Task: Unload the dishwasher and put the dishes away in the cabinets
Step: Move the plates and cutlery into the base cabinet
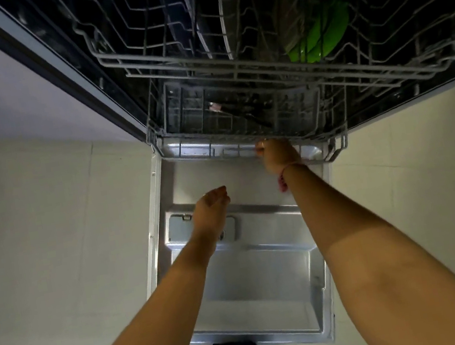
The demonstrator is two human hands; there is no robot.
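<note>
Dishwasher door [256, 282] lies folded down flat below me over the pale floor [54, 261], and the lower rack [201, 56] sits just above its inner end, holding a green plate [323, 32] upright on the right and dark plates [184, 29] on edge near the middle. Right hand [277, 155] has its fingers curled round the rack's front rail beside the cutlery basket [239, 107]. Left hand [210, 205] hovers over the door, fingers loose, holding nothing.
</note>
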